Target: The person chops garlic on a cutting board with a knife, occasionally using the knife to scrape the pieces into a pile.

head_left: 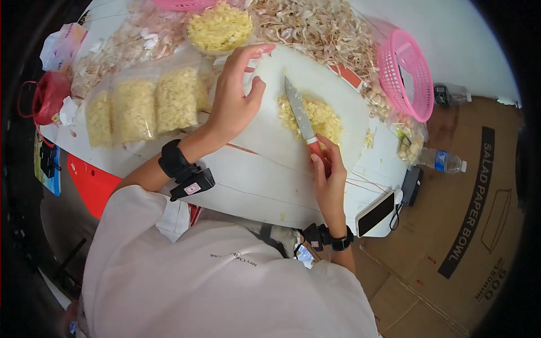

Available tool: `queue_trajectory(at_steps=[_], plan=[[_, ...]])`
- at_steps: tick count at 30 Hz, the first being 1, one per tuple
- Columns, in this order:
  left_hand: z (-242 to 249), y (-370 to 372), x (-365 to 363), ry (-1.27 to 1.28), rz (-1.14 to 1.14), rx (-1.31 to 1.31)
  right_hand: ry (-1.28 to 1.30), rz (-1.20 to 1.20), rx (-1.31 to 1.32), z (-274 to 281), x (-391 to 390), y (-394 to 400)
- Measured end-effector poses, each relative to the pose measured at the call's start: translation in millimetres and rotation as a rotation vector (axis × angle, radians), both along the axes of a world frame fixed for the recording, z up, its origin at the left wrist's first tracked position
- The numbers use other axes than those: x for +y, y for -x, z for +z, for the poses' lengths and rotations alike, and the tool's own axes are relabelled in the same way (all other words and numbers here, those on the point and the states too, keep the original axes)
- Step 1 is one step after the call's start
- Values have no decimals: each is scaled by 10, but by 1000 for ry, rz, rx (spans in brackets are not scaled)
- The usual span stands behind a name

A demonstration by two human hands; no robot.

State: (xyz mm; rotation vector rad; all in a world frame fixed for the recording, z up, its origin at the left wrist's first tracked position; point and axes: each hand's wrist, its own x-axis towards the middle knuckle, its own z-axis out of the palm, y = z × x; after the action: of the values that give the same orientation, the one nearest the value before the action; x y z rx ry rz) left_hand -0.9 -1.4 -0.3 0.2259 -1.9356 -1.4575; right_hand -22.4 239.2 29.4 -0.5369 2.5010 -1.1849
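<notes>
My right hand is wrapped round the red handle of a kitchen knife, its blade angled away from me over the chopping board. Chopped garlic lies in a loose heap under and beside the blade. The white chopping board spans the middle of the table. Over its left edge is my left hand, open, with the thumb apart from the curved fingers and nothing held. Just beyond that hand stands a clear tub of chopped garlic. Left of it lie several plastic bags of chopped garlic.
Garlic skins are piled along the far side. A pink basket leans at the right, near a bag of garlic cloves. A phone lies at the near right edge. Water bottle and cardboard box are further right.
</notes>
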Motion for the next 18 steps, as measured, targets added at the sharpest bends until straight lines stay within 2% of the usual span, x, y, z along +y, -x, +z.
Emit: queue_trajectory(at_steps=[4,7,10,12,14,16,18], plan=[[12,-2,6,14,0,-9,-7,-2,2,167,202,-69],[4,-17,-5,20,-12,-41,-40,-55,-136,312,384,-110],[3,-14,-2,24,-12,-56,16,-111,-140,384,493,-137],[4,-7,7,17,-13,-46,28,-126,-65,381,483,-140],[4,-2,4,12,-9,-36,34,-68,284,301,397,-100],[0,1,-4,22,-5,-28,-28,-70,386,213,318,-41],[2,-2,0,23,-6,-29,-230,-21,661,155,196,-14]])
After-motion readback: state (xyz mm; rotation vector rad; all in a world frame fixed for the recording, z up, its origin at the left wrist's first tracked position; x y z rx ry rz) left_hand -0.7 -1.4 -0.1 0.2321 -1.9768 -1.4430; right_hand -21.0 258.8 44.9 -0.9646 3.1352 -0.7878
